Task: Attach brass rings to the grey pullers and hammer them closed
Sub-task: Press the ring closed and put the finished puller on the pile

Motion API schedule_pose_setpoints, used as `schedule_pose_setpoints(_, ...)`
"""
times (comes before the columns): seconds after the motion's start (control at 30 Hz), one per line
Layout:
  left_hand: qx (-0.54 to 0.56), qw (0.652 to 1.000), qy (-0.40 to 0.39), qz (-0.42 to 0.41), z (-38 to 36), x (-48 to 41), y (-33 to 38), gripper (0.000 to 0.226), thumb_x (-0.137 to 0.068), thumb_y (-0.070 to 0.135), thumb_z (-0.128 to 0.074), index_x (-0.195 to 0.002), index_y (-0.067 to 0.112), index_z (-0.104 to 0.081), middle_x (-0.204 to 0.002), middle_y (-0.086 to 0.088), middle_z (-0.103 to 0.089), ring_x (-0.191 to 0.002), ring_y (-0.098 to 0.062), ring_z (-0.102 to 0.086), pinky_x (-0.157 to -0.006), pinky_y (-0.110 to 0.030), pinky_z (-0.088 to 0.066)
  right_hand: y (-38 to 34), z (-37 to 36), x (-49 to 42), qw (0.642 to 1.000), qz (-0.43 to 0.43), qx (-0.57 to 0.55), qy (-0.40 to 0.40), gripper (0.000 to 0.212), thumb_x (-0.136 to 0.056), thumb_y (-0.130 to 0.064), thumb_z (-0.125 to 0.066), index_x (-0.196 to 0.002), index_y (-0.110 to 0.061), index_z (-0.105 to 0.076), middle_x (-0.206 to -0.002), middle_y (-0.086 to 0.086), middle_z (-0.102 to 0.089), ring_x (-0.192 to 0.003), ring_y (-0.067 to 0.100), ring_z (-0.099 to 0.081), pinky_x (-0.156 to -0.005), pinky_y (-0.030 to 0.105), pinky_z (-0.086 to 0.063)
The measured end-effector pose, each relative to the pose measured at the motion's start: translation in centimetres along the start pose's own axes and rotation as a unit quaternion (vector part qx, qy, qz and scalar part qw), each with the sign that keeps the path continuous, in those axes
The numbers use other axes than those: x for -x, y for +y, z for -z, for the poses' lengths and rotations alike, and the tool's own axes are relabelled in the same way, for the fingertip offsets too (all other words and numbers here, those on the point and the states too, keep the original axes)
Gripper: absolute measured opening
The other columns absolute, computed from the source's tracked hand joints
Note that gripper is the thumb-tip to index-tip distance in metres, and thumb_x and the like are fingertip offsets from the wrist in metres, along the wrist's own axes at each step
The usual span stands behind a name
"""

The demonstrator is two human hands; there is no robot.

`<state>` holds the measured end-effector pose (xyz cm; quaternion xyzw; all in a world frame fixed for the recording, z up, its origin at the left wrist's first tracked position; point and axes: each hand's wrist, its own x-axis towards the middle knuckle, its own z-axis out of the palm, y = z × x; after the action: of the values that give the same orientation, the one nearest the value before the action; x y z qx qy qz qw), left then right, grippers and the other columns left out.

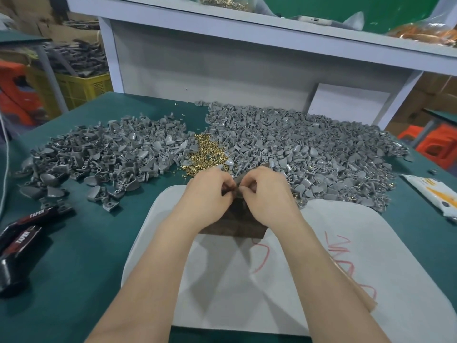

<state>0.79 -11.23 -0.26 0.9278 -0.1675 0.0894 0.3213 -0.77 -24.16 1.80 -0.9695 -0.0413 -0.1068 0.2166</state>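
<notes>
Both hands meet over a dark wooden block (235,225) that lies on a white sheet (222,288). My left hand (209,191) and my right hand (265,194) have their fingers curled and pinch a small grey puller (237,186) between them; most of it is hidden by the fingers. A heap of small brass rings (204,154) lies just beyond the hands. Large piles of grey pullers spread on the left (99,157) and on the right (309,149). No hammer shows.
The green table (74,256) holds two black cans marked TAPER (22,233) at the left and a white packet (437,194) at the right edge. A white shelf unit (222,65) rises behind the piles. A yellow crate (81,87) stands at the far left.
</notes>
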Motion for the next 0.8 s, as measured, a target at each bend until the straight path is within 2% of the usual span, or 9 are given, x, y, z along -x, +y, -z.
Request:
schedule_pose_setpoints(0.13, 0.0, 1.0, -0.007, 0.004, 0.1, 0.0, 0.1, 0.008, -0.088, 0.02, -0.061, -0.084, 0.02, -0.068, -0.083, 0.006, -0.05, -0.083, -0.018, -0.052, -0.079, -0.036, -0.046, 0.0, 0.2, -0.5, 1.0, -0.011, -0.004, -0.029, 0.012, -0.09, -0.018, -0.057, -0.092, -0.015, -0.068, -0.102, 0.005, -0.063, -0.095, 0.025, -0.059, -0.082, 0.036, -0.049)
schedule_pose_setpoints(0.2, 0.009, 1.0, -0.003, 0.008, 0.2, 0.1, 0.1, 0.007, -0.087, 0.022, -0.063, -0.081, 0.022, -0.067, -0.085, 0.007, -0.053, -0.085, -0.018, -0.054, -0.083, -0.038, -0.047, 0.8, 0.4, -0.6, 0.997, -0.008, -0.069, -0.043, 0.011, -0.089, -0.018, -0.06, -0.089, -0.017, -0.071, -0.094, 0.001, -0.068, -0.09, 0.019, -0.061, -0.083, 0.034, -0.05)
schedule_pose_setpoints(0.3, 0.009, 1.0, -0.005, 0.012, 0.4, 0.2, 0.3, 0.008, -0.087, 0.022, -0.063, -0.08, 0.025, -0.064, -0.082, 0.011, -0.052, -0.087, -0.015, -0.055, -0.086, -0.04, -0.047, 3.1, 0.7, -0.2, 0.984, -0.052, -0.162, 0.044, 0.009, -0.09, -0.022, -0.061, -0.093, -0.019, -0.07, -0.094, -0.003, -0.07, -0.09, 0.013, -0.062, -0.087, 0.032, -0.049)
schedule_pose_setpoints(0.37, 0.013, 1.0, -0.009, 0.016, 0.4, 0.2, 0.3, 0.008, -0.087, 0.022, -0.063, -0.08, 0.026, -0.063, -0.081, 0.014, -0.05, -0.086, -0.013, -0.054, -0.086, -0.039, -0.047, 4.7, 0.6, 0.2, 0.985, -0.121, -0.107, 0.06, 0.022, -0.089, -0.035, -0.061, -0.097, -0.016, -0.067, -0.092, -0.001, -0.069, -0.087, 0.017, -0.062, -0.082, 0.035, -0.05)
schedule_pose_setpoints(0.43, 0.017, 1.0, -0.013, 0.02, 0.3, 0.3, 0.4, 0.007, -0.087, 0.023, -0.064, -0.08, 0.026, -0.063, -0.079, 0.016, -0.05, -0.085, -0.012, -0.054, -0.086, -0.038, -0.048, 5.5, 0.2, 0.3, 0.986, -0.166, -0.017, -0.028, 0.029, -0.089, -0.041, -0.059, -0.091, -0.013, -0.064, -0.081, 0.002, -0.064, -0.08, 0.022, -0.061, -0.069, 0.032, -0.048)
schedule_pose_setpoints(0.47, 0.018, 0.999, -0.014, 0.023, 0.4, 0.3, 0.4, 0.007, -0.086, 0.023, -0.064, -0.081, 0.026, -0.063, -0.079, 0.017, -0.05, -0.085, -0.012, -0.054, -0.086, -0.037, -0.048, 5.5, 0.0, 0.2, 0.983, -0.17, 0.009, -0.071, 0.025, -0.09, -0.036, -0.057, -0.09, -0.012, -0.064, -0.078, 0.004, -0.062, -0.08, 0.025, -0.061, -0.065, 0.03, -0.045)
schedule_pose_setpoints(0.57, 0.028, 0.999, -0.011, 0.028, 0.5, 0.3, 0.3, 0.006, -0.085, 0.025, -0.066, -0.081, 0.026, -0.062, -0.076, 0.019, -0.052, -0.084, -0.01, -0.055, -0.086, -0.036, -0.049, 5.2, -0.1, 0.0, 0.981, -0.166, 0.011, -0.098, 0.02, -0.094, -0.024, -0.049, -0.089, -0.008, -0.06, -0.074, 0.007, -0.058, -0.077, 0.03, -0.059, -0.059, 0.029, -0.041)
schedule_pose_setpoints(0.67, 0.034, 0.999, -0.012, 0.031, 0.5, 0.3, 0.4, 0.008, -0.084, 0.026, -0.066, -0.08, 0.027, -0.06, -0.074, 0.019, -0.054, -0.085, -0.012, -0.057, -0.086, -0.037, -0.049, 5.2, 0.9, 0.4, 0.986, -0.158, -0.018, -0.058, 0.018, -0.095, -0.026, -0.048, -0.1, -0.009, -0.052, -0.092, 0.011, -0.065, -0.085, 0.031, -0.064, -0.073, 0.038, -0.052)
schedule_pose_setpoints(0.8, 0.018, 0.999, -0.008, 0.035, 0.2, 0.4, 0.9, 0.012, -0.083, 0.026, -0.065, -0.076, 0.029, -0.057, -0.075, 0.015, -0.056, -0.086, -0.015, -0.058, -0.087, -0.039, -0.048, 4.9, 2.9, 1.4, 0.995, -0.094, -0.037, 0.004, 0.022, -0.092, -0.022, -0.051, -0.114, -0.018, -0.049, -0.096, 0.007, -0.067, -0.086, 0.029, -0.064, -0.071, 0.034, -0.048)
